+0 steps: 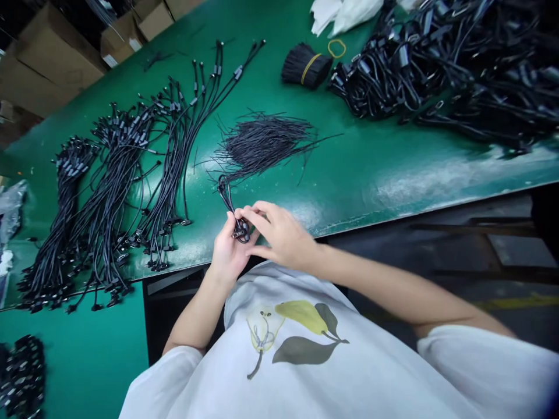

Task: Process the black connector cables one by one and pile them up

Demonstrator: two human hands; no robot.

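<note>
Close to my body, at the table's front edge, a black cable (227, 195) is folded into a small coil with its plug end among my fingers. My left hand (229, 250) wraps round the coil from below, thumb up along its side. Over it, my right hand (277, 233) has its fingertips pinched on the same bundle. Whether a thin tie is also between those fingertips is too small to tell. Just beyond my hands lies a loose pile of thin black twist ties (266, 142).
Straight black cables (113, 192) lie in several bunches at left on the green table (349, 180). A banded bundle of ties (306, 65) and a yellow rubber band (336, 48) are at the back. Coiled cables (410, 64) are heaped at right. Cardboard boxes (52, 58) stand behind.
</note>
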